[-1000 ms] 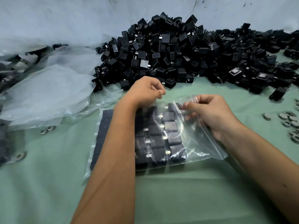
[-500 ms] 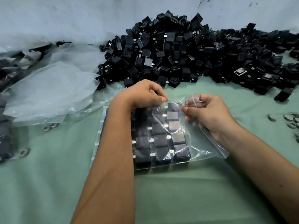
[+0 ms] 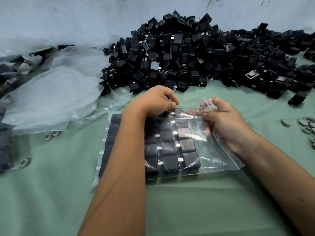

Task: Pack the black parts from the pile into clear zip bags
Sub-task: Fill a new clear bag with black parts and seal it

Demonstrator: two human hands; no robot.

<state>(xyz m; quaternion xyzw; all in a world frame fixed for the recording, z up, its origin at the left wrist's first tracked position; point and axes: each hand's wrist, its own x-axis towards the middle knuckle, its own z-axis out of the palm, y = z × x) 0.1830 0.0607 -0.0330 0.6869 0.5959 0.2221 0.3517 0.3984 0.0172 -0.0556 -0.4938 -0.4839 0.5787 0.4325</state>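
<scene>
The big heap of black square plastic parts (image 3: 196,53) lies at the back of the green cloth-covered table (image 3: 51,201). In front of it, the clear zip bag (image 3: 209,155) already holds about 4 rows of parts. The right hand (image 3: 226,123) pinches the open bag edge; the left hand (image 3: 158,101) seems to pinch 1 part at the mouth. If either grip slips, the neat rows could shift.

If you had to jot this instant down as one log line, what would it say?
step: filling zip bag | left hand: fingers at top edge | right hand: pinching open flap | black parts: rows inside | pile: behind
</scene>
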